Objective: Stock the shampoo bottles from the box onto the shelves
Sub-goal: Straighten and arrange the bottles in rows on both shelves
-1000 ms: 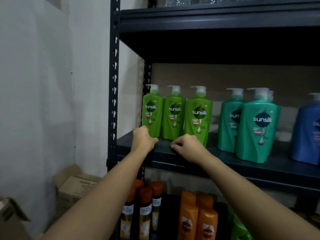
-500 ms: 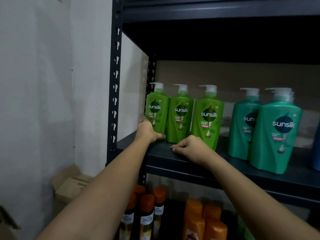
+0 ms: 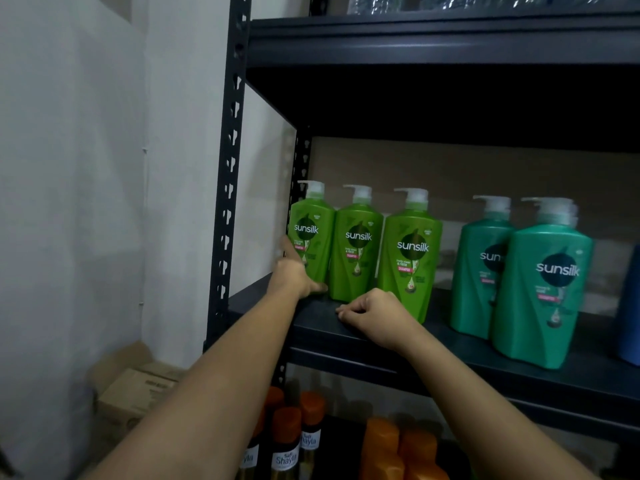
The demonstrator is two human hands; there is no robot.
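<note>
**Q:** What are the hands doing?

**A:** Nearest, the right hand [image 3: 375, 315] rests on the shelf [image 3: 450, 355] edge, fingers curled and holding nothing. Just beyond, the left hand [image 3: 294, 273] grips the base of the left green bottle [image 3: 311, 237], far left, one of three standing upright in a row.

**Q:** How will the bottles handle?

**A:** Likely heavy if full, rigid plastic and slick; best held round the body, not the pump. The left fingers behind the bottle are hidden. A blue bottle [image 3: 632, 306] is cut off at right, and boxes [image 3: 138, 389] sit dim on the floor at left.
</note>
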